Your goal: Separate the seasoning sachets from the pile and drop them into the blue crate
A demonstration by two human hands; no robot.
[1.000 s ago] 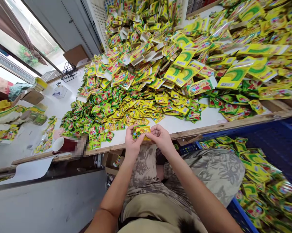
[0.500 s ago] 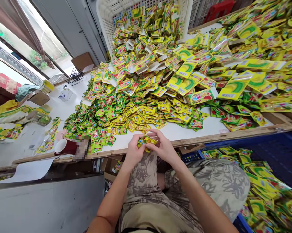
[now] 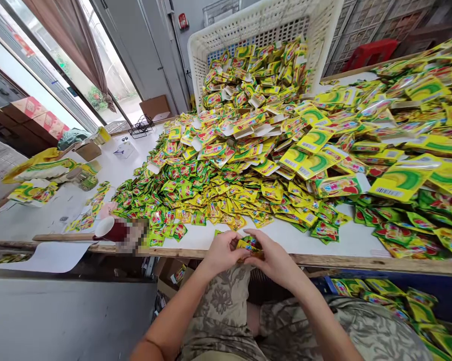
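Both my hands meet at the near edge of the white table (image 3: 206, 239). My left hand (image 3: 223, 250) and my right hand (image 3: 273, 259) are closed together on a small stack of yellow-green sachets (image 3: 248, 245), pinched between fingers and thumbs. Just beyond them spreads a big heap of loose small sachets (image 3: 210, 190). Larger yellow packets (image 3: 316, 160) lie farther back and to the right. A white plastic crate (image 3: 263, 30) tipped on its side spills more packets onto the heap.
A red-and-white cup (image 3: 111, 229) lies on its side at the table's left edge, next to a blurred patch. A blue crate (image 3: 399, 301) with sachets sits low at my right. Cardboard boxes (image 3: 86, 149) and a wire basket (image 3: 141, 125) stand far left. My knees are under the table.
My hands have drawn the sachets slightly down toward the table edge and closed tighter around them. The camera has tilted up, so the white crate now shows fully.
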